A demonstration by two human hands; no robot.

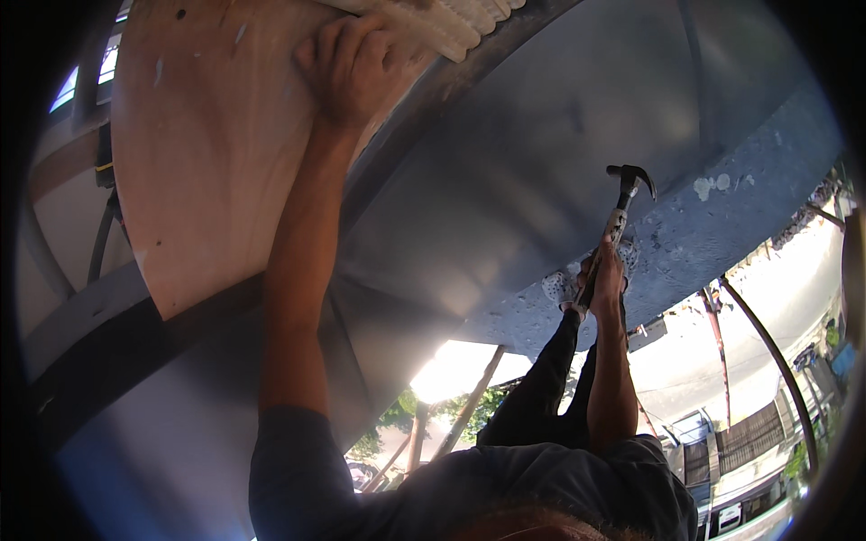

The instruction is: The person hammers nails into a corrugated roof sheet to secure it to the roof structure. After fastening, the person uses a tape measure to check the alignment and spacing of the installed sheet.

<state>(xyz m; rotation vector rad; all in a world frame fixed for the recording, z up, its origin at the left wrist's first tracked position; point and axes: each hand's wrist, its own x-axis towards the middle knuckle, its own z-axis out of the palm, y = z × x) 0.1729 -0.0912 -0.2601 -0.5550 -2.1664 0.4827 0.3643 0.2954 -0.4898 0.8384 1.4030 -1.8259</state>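
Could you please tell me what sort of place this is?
Probably an outdoor building or repair site: the right hand holds a hammer, a large brown board is at the left, and slanting poles stand in daylight.

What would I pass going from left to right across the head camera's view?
Wooden panel → left hand, over the panel's right part → claw hammer → curved dark bar.
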